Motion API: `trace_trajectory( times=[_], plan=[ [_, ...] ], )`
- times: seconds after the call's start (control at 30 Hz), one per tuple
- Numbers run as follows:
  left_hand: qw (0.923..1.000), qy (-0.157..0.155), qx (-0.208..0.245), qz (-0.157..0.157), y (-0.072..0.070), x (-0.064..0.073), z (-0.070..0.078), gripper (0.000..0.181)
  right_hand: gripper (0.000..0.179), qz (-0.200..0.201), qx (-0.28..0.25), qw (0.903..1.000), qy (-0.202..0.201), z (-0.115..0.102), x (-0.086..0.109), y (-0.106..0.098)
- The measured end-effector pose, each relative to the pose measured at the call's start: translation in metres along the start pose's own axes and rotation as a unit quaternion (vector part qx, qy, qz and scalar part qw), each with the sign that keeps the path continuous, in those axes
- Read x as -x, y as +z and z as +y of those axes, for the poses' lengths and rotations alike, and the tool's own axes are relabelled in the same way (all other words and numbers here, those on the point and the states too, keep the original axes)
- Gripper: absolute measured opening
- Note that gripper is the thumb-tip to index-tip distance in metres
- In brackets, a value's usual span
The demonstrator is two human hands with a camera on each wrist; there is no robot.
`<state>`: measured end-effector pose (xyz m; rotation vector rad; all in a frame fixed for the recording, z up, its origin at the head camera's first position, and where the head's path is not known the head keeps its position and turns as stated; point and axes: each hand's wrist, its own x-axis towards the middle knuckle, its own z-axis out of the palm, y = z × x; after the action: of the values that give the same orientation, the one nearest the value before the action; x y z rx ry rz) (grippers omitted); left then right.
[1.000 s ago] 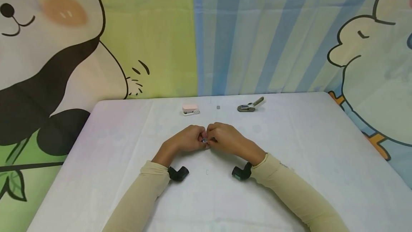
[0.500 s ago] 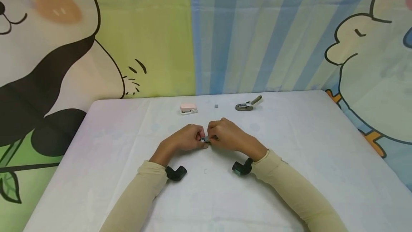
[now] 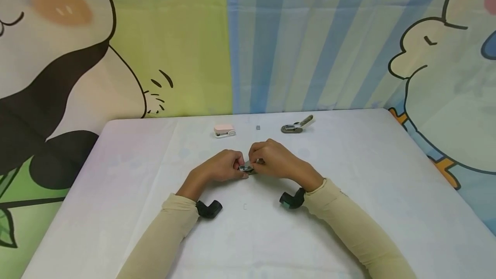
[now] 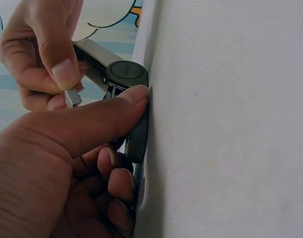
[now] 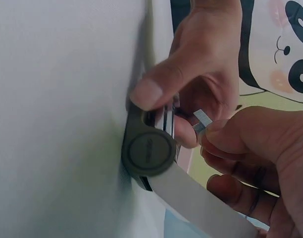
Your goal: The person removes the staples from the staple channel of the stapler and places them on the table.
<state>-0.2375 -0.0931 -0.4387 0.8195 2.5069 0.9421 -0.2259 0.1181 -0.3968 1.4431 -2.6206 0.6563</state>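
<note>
While white cloth tabletop (image 3: 360,158) spreads frame right, the left hand (image 3: 220,168) grips an opened grey hinged stapler (image 5: 149,152), the right hand (image 3: 274,160) pinching ridged silver staples (image 5: 203,117).

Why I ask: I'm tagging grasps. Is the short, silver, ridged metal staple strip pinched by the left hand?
No, the right hand pinches the strip while the left hand grips an olive-grey, round-hinged stapler.

From here I see a dark olive-grey stapler (image 5: 149,151) mid-scene, its cover (image 5: 198,198) raised open rightward, and a small silvery staple strip (image 5: 203,117) just above it.
</note>
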Motion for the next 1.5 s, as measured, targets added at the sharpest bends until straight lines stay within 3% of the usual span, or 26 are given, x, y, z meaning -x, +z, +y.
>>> trace_trajectory(
  times=[0.23, 0.5, 0.83, 1.2, 1.5],
  plan=[
    [0.9998, -0.017, 0.001, 0.004, -0.002, 0.005, 0.0, 0.022, 0.009, 0.02, -0.008, 0.9997, 0.012, 0.009, -0.002, -0.01],
    [0.9999, -0.009, 0.009, 0.007, -0.001, 0.003, -0.002, 0.022, 0.007, 0.04, -0.03, 0.9963, 0.071, 0.041, -0.003, -0.022],
    [0.9999, -0.004, 0.012, 0.001, 0.007, 0.0, 0.01, 0.022, 0.007, -0.015, -0.01, 0.9923, 0.122, 0.079, -0.016, -0.025],
    [0.9999, 0.0, 0.006, -0.01, 0.011, -0.007, 0.018, 0.021, 0.008, -0.069, 0.019, 0.9794, 0.189, 0.097, -0.016, -0.033],
    [0.9999, -0.006, 0.0, -0.009, 0.013, -0.008, 0.02, 0.021, 0.008, -0.08, 0.011, 0.9803, 0.18, 0.107, -0.016, -0.028]
  ],
)
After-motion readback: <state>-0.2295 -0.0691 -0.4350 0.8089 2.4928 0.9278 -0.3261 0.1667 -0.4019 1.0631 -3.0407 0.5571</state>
